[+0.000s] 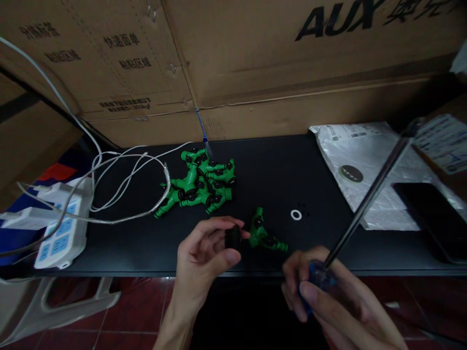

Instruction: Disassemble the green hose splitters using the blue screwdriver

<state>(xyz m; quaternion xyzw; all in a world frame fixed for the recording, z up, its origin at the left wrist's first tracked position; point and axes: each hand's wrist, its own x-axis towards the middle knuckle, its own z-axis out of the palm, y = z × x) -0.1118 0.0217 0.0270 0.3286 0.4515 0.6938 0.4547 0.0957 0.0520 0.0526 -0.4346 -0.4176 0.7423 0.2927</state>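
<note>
Between the thumb and fingers of my left hand [209, 250] is a small black cylindrical part [233, 237], held just over the table's front edge. My right hand [321, 287] is closed round the blue handle of a screwdriver [368, 199], whose long metal shaft points up and away to the right. Just beyond my hands a green Y-shaped hose splitter [258, 236] with black valve knobs lies on the table. A white ring washer [296, 215] lies to its right, with tiny dark rings beside it. Several more green splitters [197, 192] are piled further back on the left.
On the left are a white power strip [63, 233] and looped white cables [127, 177]. At right lie a silvery mailing bag [383, 209] with a round tin [350, 173] on it, and a black phone [434, 218]. Cardboard boxes [248, 73] stand behind the dark table.
</note>
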